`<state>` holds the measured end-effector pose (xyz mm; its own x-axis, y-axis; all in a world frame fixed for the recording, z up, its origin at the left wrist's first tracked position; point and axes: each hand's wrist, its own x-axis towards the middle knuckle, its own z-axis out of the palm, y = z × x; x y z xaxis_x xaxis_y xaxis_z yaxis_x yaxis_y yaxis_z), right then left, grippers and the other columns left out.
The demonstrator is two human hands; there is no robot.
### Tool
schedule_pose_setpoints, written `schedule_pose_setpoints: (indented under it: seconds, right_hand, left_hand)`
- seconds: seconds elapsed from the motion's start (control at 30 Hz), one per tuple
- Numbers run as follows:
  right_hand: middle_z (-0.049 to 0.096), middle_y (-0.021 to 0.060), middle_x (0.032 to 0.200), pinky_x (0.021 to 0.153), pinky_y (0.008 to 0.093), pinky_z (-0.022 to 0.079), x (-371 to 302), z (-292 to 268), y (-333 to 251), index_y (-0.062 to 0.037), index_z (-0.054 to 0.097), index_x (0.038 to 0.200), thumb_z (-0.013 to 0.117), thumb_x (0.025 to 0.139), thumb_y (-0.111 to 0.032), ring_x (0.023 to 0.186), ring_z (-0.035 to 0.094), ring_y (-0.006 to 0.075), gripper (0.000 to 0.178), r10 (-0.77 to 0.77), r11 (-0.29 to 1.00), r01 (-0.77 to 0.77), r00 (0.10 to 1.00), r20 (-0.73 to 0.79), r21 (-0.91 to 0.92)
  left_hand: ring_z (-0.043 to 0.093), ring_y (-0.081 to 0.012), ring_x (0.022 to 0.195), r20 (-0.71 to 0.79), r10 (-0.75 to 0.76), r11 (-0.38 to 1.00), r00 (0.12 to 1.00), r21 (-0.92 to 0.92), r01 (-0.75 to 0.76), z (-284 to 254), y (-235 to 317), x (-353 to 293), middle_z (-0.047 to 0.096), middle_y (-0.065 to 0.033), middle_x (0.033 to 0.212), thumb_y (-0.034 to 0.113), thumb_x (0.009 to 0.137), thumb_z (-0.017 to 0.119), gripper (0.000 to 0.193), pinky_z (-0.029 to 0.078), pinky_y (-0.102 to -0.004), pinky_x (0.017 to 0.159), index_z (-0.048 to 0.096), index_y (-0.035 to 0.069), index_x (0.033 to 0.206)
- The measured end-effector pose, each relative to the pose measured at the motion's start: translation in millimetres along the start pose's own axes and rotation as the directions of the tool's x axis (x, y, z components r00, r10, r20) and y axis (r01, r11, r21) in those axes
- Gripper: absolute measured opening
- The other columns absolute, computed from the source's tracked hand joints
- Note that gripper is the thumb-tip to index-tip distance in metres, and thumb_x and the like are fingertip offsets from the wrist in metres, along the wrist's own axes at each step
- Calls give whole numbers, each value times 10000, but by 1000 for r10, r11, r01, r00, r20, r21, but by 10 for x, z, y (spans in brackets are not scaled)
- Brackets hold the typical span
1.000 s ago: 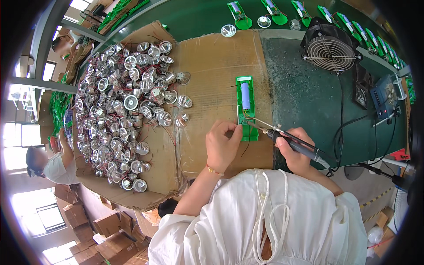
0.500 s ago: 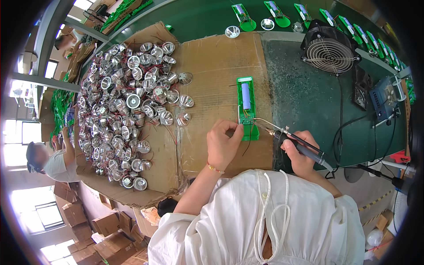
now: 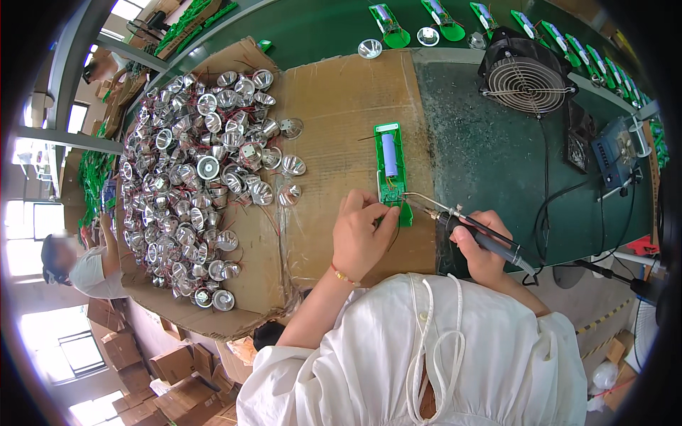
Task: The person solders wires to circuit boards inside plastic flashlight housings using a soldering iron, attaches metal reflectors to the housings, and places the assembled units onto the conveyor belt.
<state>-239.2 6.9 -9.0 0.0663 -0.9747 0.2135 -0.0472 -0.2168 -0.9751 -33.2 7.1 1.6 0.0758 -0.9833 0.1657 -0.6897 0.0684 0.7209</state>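
Note:
A green plastic housing (image 3: pixel 406 170) lies on the cardboard, with a purple cylindrical battery (image 3: pixel 388 155) and a small green circuit board (image 3: pixel 391 192) inside it. My left hand (image 3: pixel 361 231) is closed in a pinch at the board's lower edge. A thin dark wire (image 3: pixel 393 243) trails from its fingertips. My right hand (image 3: pixel 484 245) grips a soldering iron (image 3: pixel 480 243) with a thin metal feed tube (image 3: pixel 430 201) fixed along it. Tip and tube end meet the right side of the board, close to my left fingertips; the exact contact is too small to tell.
Silvery reflector cups (image 3: pixel 206 167) with red wires fill a cardboard box (image 3: pixel 249 298) at left. A fan (image 3: pixel 527 84) and a blue soldering station (image 3: pixel 615 155) stand at right. More green housings (image 3: pixel 442 20) line the far side. A person (image 3: pixel 89 266) is at far left.
My left thumb and fingertips have shifted slightly at the board's lower edge. The iron stays on the board's right side. The whole view has shifted a little.

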Motion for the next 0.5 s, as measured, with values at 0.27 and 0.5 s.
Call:
schedule_pose_setpoints:
  seconds: [0.27,0.5]
  right_hand:
    - [592,94,685,543,237,442,26,-5,-13,19,515,826,625,792,-82,586,547,103,153,-1,997,9,995,105,-78]
    - [586,44,651,505,227,421,1,24,21,4,530,823,650,789,-84,548,513,67,152,16,999,-14,999,45,-44]
  left_hand:
    - [503,-269,766,82,8,990,997,140,-19,36,-28,74,534,-79,764,174,706,665,114,435,-364,632,670,72,655]
    - [505,-268,767,89,-28,996,996,90,20,61,-76,108,543,-70,752,177,709,663,128,436,-362,635,667,68,641]
